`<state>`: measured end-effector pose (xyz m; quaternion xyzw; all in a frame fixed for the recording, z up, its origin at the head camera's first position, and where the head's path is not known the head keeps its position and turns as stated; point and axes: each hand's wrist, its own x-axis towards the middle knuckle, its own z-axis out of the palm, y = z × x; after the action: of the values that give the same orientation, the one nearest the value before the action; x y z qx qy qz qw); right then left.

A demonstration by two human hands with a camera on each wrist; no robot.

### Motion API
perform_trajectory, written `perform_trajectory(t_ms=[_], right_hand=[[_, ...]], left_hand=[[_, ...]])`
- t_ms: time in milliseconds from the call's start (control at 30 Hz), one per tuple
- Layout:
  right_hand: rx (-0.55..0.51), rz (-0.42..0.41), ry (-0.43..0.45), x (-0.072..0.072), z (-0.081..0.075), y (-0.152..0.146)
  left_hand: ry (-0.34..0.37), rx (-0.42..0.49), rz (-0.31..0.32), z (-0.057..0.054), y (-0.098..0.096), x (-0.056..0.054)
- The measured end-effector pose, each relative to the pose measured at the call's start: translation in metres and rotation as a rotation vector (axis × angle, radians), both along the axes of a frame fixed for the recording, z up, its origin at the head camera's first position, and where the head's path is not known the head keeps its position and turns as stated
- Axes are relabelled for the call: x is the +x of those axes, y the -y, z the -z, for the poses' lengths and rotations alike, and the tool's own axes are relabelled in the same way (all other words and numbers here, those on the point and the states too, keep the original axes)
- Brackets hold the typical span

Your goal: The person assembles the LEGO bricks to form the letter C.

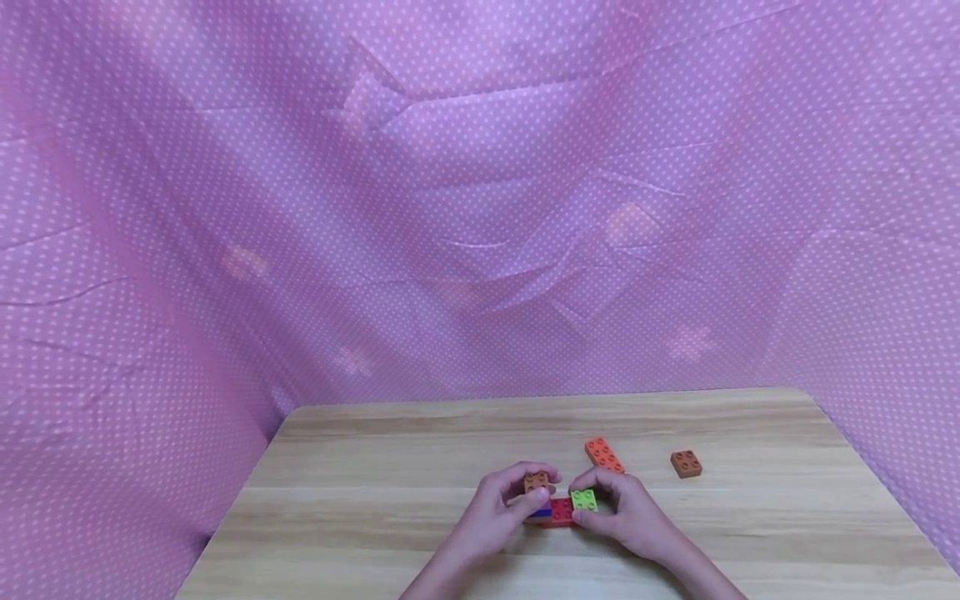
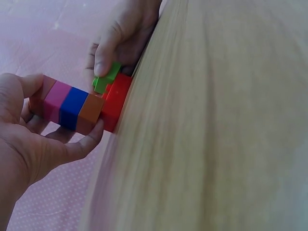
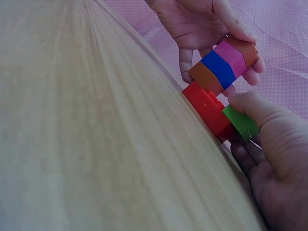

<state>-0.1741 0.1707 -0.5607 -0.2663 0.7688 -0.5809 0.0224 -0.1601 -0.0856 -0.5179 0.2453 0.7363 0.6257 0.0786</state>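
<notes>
A red toy brick (image 1: 560, 511) lies on the wooden table between the hands. On one end of it rises a stack of square bricks: brown at the bottom, then a blue brick (image 2: 73, 109), a pink brick (image 2: 56, 98) and a brown brick (image 1: 536, 481) on top. My left hand (image 1: 491, 508) grips this stack between thumb and fingers. With thumb and fingers, my right hand (image 1: 626, 514) pinches a light green brick (image 1: 584, 500) at the red brick's other end. The green brick sits slightly tilted against the red studs in the wrist views.
Beyond the right hand lies a long orange brick (image 1: 603, 455), partly overlapped by the fingers. A separate brown square brick (image 1: 686, 463) sits farther right on the table (image 1: 360, 492). Pink dotted cloth (image 1: 480, 208) hangs behind and along both sides.
</notes>
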Motion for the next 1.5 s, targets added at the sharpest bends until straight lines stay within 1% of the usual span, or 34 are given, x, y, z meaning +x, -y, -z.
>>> perform_trajectory(t_ms=[167,300,367,467,667,833,967,1100,1167,1200,1233,1333,1400,1500], right_hand=[[-0.01,0.0,-0.007,0.0,0.001,-0.002],[-0.011,0.005,-0.018,0.0,0.003,-0.003],[-0.008,0.008,-0.029,0.0,0.003,-0.003],[-0.002,0.01,-0.048,-0.001,0.003,-0.002],[0.009,0.018,-0.071,-0.001,0.002,0.0],[0.01,0.018,-0.064,-0.002,0.004,0.0],[-0.024,0.009,-0.043,-0.002,0.005,-0.001],[-0.085,0.0,-0.031,-0.002,0.003,-0.002],[-0.115,0.035,-0.042,-0.003,0.0,-0.004],[-0.128,0.067,-0.05,-0.003,-0.001,-0.005],[-0.136,0.107,-0.06,-0.004,-0.002,-0.007],[-0.134,0.27,-0.072,-0.006,-0.007,-0.011],[-0.126,0.364,-0.071,-0.008,-0.008,-0.013],[-0.107,0.455,-0.075,-0.011,-0.012,-0.016]], left_hand=[[-0.003,-0.029,0.01,-0.001,0.001,-0.002],[-0.014,-0.079,0.032,-0.002,0.003,-0.003],[-0.025,-0.103,0.033,-0.002,0.006,-0.004],[-0.044,-0.113,0.016,-0.003,0.01,-0.005],[-0.077,-0.043,-0.033,-0.005,0.016,-0.007],[-0.097,-0.054,-0.069,-0.004,0.016,-0.007],[-0.117,-0.065,-0.091,-0.002,0.014,-0.007],[-0.124,-0.071,-0.098,-0.001,0.014,-0.007],[-0.124,-0.077,-0.098,-0.002,0.015,-0.006],[-0.122,-0.081,-0.098,-0.002,0.015,-0.006],[-0.122,-0.085,-0.098,-0.003,0.015,-0.006],[-0.132,-0.1,-0.105,-0.005,0.015,-0.006],[-0.134,-0.109,-0.111,-0.005,0.015,-0.006],[-0.133,-0.119,-0.117,-0.007,0.014,-0.006]])
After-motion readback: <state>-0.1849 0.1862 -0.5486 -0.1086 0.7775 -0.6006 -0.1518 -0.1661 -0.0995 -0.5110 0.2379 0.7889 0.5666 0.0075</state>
